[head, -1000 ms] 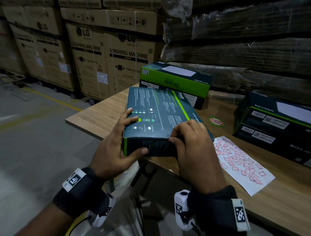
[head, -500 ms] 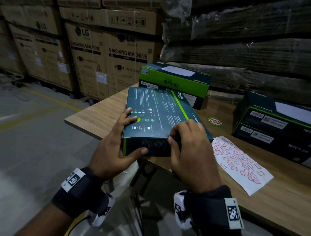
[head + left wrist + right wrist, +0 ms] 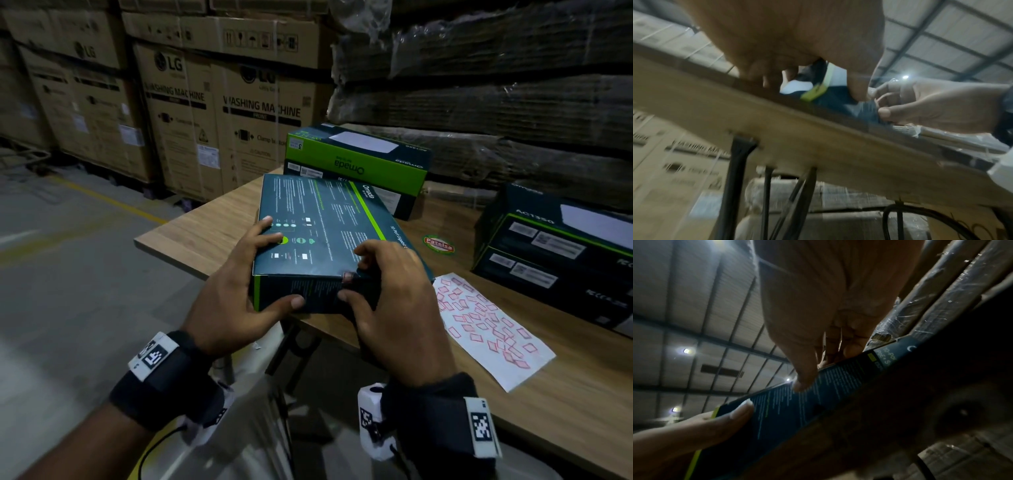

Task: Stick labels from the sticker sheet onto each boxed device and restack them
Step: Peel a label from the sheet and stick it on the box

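From the head view we see the dark boxed device (image 3: 318,233) at centre frame, lying on the near edge of the wooden surface (image 3: 205,236). Our left hand (image 3: 236,291) clamps its left corner, fingers on top and thumb on the near side. Our right hand (image 3: 387,294) curls over the near right edge, pinching at a small label (image 3: 348,276) there. The sticker sheet (image 3: 493,329) lies at right, two more boxes (image 3: 356,161) behind.

The left wrist view shows the box (image 3: 838,97) at centre, blurred.

The right wrist view shows our thumb (image 3: 803,378) pressing the box's side (image 3: 807,402).
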Tool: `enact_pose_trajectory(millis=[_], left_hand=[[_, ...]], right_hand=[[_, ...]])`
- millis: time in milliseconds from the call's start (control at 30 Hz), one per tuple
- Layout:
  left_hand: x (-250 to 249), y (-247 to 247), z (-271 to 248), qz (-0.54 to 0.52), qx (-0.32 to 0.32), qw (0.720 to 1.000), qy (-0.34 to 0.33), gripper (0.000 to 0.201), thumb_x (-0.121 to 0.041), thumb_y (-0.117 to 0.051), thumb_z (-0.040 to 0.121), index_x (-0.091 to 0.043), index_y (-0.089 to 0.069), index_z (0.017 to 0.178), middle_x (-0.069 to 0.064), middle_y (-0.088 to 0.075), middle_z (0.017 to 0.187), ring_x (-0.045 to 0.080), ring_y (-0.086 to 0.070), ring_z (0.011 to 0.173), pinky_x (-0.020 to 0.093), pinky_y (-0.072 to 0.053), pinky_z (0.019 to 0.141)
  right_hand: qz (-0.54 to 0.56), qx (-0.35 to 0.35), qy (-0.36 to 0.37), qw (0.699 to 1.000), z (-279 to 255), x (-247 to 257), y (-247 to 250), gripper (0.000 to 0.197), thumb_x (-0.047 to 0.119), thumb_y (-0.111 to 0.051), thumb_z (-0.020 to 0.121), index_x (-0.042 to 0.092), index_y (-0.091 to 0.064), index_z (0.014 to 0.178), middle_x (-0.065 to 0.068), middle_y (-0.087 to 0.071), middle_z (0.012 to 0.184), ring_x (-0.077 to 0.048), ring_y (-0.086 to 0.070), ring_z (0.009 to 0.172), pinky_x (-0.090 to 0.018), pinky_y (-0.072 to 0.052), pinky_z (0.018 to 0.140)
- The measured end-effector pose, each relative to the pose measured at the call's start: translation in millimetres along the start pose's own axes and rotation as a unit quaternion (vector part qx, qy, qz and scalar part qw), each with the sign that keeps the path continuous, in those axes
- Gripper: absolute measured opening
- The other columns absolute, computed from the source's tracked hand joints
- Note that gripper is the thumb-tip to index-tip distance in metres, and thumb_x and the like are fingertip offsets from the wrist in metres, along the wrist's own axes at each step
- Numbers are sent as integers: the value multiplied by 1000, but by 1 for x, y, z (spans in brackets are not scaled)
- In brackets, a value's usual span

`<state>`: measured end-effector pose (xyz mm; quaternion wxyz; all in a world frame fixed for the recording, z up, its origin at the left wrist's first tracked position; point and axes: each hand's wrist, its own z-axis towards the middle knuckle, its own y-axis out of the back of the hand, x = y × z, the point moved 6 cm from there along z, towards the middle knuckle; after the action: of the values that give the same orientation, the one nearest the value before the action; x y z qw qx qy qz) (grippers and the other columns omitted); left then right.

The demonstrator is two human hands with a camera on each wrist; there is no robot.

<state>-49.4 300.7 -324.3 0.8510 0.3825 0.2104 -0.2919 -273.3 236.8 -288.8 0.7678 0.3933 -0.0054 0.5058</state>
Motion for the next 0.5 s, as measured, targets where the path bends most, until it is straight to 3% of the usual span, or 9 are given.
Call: enact_pose_trajectory(millis=[100,200,267,367,500], left_hand=[[-10,2,4,-6,-5,1000,23,81,-68,-76,83,-25,-57,148,-10,-34,174,7,-32,160,48,-44,124],[-35,-2,8,36,-19,999,-29,62,-57,-81,87,-27,-69,140,-4,-37,173,17,-25,165,49,-35,129],[-45,-9,11,38,-30,997,-64,54,-47,-83,88,-25,-74,136,-2,-46,168,18,-31,162,52,-38,127],[-44,-16,15,41,-52,995,-74,42,-40,-84,90,-25,-79,129,-2,-62,155,20,-47,154,57,-48,116],[-42,-15,14,43,-77,993,-82,32,-38,-81,92,-19,-84,118,-2,-75,132,18,-65,136,47,-55,110]], right_hand=[[31,-45,-2,998,-5,-4,14,41,13,-85,83,17,-67,119,7,-65,104,-17,-58,102,-30,-46,91],[-16,-71,14,997,-8,-12,22,25,18,-81,86,21,-76,111,9,-70,107,-22,-57,108,-40,-45,96],[-28,-69,6,997,-8,-19,21,15,27,-77,88,27,-78,103,13,-70,108,-22,-59,109,-47,-45,92],[-15,-78,-7,997,-9,-24,16,8,35,-77,89,31,-78,96,17,-69,105,-20,-61,104,-49,-44,88],[-19,-88,-7,996,-7,-26,15,8,38,-78,89,30,-78,89,16,-69,100,-20,-61,100,-47,-42,87]])
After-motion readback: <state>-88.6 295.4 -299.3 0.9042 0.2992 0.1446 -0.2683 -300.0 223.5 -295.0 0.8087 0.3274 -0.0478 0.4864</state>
